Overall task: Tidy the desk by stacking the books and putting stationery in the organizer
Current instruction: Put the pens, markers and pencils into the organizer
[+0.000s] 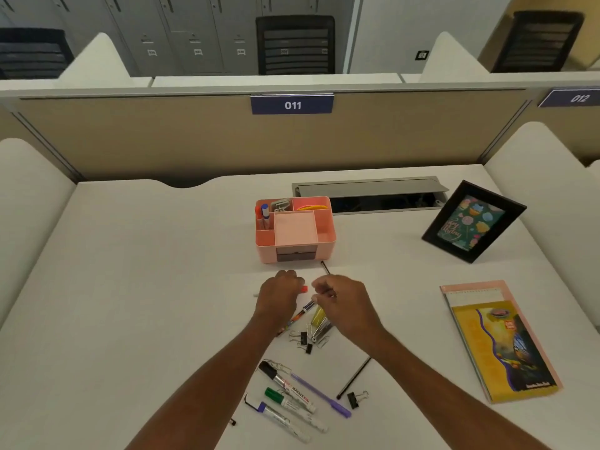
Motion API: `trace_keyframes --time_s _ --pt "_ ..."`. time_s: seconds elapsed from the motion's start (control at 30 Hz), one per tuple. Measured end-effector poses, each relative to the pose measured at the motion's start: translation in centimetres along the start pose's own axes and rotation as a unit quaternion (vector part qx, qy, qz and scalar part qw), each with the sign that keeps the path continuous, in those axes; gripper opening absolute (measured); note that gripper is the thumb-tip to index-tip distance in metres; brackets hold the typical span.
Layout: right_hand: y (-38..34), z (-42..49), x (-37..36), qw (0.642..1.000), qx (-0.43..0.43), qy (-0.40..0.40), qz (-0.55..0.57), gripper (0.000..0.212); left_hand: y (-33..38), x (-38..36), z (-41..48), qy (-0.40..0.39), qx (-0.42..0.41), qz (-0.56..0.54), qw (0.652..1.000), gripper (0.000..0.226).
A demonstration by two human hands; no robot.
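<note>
My left hand [281,297] is curled over a red-capped marker [304,289] on the desk, just in front of the pink organizer [326,241]. Beside it, my right hand [344,303] pinches a thin black pen [325,267] whose tip points toward the organizer. A patterned pen [305,310], a yellow item [317,316] and black binder clips [305,340] lie between and below the hands. Nearer me lie a black marker [276,376], a green marker [289,401], a blue marker [276,417] and a purple pen [321,395]. The stacked books [496,345] lie at the right.
The organizer holds two markers, clips and a yellow item in its back compartments. A black photo frame [474,222] leans at the back right. An open cable tray [370,193] sits behind the organizer. A black stick [354,376] and another binder clip [355,399] lie near the front.
</note>
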State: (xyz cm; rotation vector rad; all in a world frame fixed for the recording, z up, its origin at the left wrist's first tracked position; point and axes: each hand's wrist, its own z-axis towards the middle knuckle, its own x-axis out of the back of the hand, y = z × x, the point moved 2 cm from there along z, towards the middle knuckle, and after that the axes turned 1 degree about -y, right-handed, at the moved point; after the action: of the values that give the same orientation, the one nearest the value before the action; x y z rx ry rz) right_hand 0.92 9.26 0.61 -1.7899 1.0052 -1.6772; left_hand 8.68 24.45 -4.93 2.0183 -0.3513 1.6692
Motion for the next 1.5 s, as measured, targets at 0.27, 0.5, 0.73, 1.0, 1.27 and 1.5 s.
trace_keyframes --time_s 0.27,0.5,0.73,1.0,1.27,1.5 --pt "2.0 -5.1 -2.8 0.994 -0.015 -0.106 -0.033 0.011 0.5 1.4 -0.6 0.028 -0.006 -0.058 0.998 0.057" --pt "1.8 -7.4 -6.8 0.978 0.023 -0.183 -0.096 0.024 0.3 6.4 -1.8 0.116 0.031 -0.178 0.977 0.022" --pt "-0.3 -7.5 -10.9 0.946 0.11 -0.212 -0.219 0.032 -1.5 12.2 -1.9 0.19 0.075 -0.255 0.945 0.021" --pt "-1.1 -7.2 -13.1 0.927 0.117 -0.201 -0.294 0.022 -5.3 16.5 -0.9 0.335 0.13 -0.286 0.888 0.02" --pt "-1.7 -7.3 -13.0 0.92 0.11 -0.209 -0.313 0.027 -7.1 15.4 2.5 0.337 0.178 -0.284 0.88 0.022" --pt "-1.5 -7.3 -12.8 0.923 0.098 -0.219 -0.301 0.032 -8.3 13.3 5.0 0.315 0.192 -0.254 0.894 0.021"
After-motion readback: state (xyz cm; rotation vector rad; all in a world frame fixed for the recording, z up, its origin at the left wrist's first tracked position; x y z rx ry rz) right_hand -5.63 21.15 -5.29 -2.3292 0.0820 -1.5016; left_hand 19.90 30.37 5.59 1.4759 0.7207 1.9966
